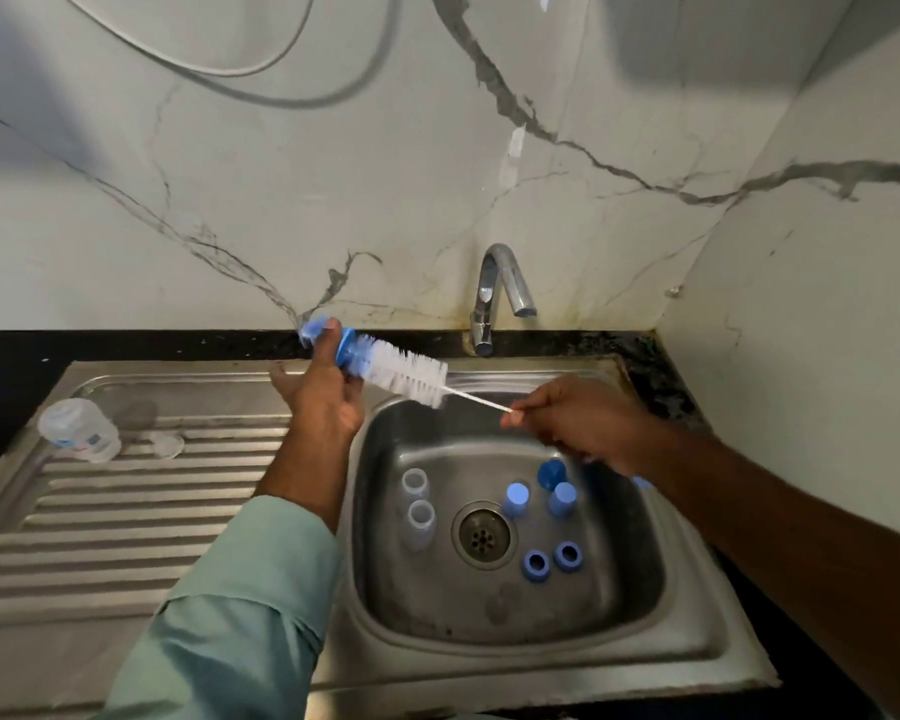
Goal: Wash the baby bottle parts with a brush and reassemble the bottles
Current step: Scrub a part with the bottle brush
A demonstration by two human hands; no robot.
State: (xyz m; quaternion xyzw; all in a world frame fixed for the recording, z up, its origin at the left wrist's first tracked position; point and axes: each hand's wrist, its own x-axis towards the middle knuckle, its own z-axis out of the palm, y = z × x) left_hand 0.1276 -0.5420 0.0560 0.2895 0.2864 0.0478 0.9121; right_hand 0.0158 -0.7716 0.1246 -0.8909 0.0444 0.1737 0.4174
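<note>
My left hand (pixel 326 392) grips the blue end of a bottle brush (pixel 406 371) with white bristles, held above the sink's left rim. My right hand (pixel 572 426) pinches the thin white stem at the brush's other end. Down in the steel sink basin (pixel 385 589) stand two clear bottles (pixel 418 506) left of the drain. Right of the drain lie blue caps (pixel 515 498) and two blue collar rings (pixel 552 561). A clear bottle (pixel 79 431) lies on its side on the drainboard, with a clear nipple (pixel 167 444) beside it.
A chrome tap (pixel 494 298) rises behind the basin, with no water running. The ribbed steel drainboard (pixel 126 522) stretches left of the basin. A marble-pattern wall stands behind and to the right. The dark counter (pixel 126 345) runs along the back.
</note>
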